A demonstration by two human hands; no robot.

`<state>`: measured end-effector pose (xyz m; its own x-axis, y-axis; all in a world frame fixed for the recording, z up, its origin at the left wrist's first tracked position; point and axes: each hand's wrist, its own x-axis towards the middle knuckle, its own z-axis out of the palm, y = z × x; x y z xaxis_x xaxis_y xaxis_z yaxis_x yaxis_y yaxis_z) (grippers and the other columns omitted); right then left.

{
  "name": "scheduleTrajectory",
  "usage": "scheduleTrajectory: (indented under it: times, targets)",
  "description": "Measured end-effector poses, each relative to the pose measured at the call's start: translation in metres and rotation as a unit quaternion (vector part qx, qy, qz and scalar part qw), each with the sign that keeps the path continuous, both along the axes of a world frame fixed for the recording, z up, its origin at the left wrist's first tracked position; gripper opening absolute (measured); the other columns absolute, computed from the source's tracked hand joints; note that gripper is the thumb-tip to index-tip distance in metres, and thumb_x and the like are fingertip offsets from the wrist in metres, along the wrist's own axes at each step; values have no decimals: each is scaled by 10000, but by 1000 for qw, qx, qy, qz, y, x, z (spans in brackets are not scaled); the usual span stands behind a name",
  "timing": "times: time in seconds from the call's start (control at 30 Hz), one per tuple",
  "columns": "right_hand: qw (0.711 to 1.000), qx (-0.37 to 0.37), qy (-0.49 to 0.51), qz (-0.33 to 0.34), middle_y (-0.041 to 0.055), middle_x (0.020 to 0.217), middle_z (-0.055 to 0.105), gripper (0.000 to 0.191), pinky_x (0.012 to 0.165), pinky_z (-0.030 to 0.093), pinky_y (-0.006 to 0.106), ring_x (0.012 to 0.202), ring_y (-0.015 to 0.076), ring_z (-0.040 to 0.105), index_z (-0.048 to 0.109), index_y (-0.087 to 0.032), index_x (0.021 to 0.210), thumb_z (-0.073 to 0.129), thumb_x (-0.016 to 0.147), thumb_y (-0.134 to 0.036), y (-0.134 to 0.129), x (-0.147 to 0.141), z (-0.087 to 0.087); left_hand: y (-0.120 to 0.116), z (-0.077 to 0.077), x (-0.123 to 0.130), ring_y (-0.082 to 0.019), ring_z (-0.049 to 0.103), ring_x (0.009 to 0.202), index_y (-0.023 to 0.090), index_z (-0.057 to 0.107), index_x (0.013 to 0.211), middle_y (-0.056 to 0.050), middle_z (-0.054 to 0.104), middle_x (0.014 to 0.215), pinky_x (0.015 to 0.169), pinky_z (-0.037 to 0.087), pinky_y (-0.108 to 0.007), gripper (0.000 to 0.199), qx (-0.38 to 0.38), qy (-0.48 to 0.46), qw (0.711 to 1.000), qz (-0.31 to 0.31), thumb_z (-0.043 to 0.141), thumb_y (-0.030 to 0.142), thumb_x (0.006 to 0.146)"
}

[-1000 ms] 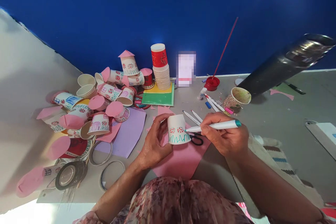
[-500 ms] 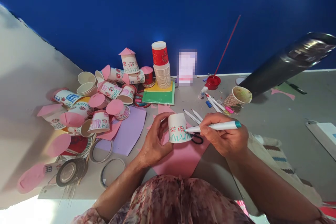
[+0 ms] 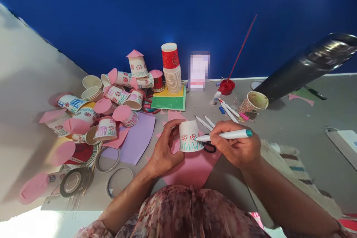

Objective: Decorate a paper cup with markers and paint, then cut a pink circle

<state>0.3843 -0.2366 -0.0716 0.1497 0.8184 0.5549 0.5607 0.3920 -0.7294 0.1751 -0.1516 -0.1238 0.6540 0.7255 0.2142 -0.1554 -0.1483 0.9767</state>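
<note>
The left hand is curled round a white paper cup, fingers at its upper left and thumb by the lower edge, holding it wide end down above a sheet of pink paper. The right hand grips a green felt-tip marker the way one writes, its tip at the right of the cup's drawn face; from here I can't tell whether it is touching. On the side I can see, a jagged green band already runs round the lower part, with clusters of red dots above it and touches of green among them. I'd judge the drawing on this side well along. Its upper part is bare white and no pink cone sits on the cup; the back is hidden from me. Over to the left, many cups lie in a heap, most bearing similar drawings and pink tops, and one decorated cup stands on the others under a pink paper cone. A tall stack of nested cups, seemingly undrawn, with a red-banded cup at its top, waits by the blue wall. Black-handled scissors lie just behind the right of the held cup.
</note>
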Motion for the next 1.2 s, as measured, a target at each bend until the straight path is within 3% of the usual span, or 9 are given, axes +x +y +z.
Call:
scheduleTrajectory:
  times: [0.63,0.9,1.2]
  targets:
    - [1000,-21,-4,4,-29,590,629,146,471,361,251,466,93,477,681,-197,757,647,899,-188,-1,-4,0,-1,-5,-3,-300,485,1419,290,469,1447,-94,487,1454,1222,414,-487,862,52,45,997,22,614,-27,658]
    - [1000,-19,6,-2,-21,623,645,138,456,332,254,460,89,460,690,-202,776,642,906,-191,-2,-4,2,-1,0,-2,-303,480,1398,269,472,1436,-104,484,1440,1231,392,-513,851,97,72,992,42,617,-18,648]
    - [1000,8,-21,4,-2,604,683,153,481,419,262,477,117,551,687,-204,750,634,889,-167,2,-8,6,-1,0,-4,-311,467,1369,297,451,1458,-103,486,1425,1153,448,-496,889,158,111,980,55,623,-15,643]
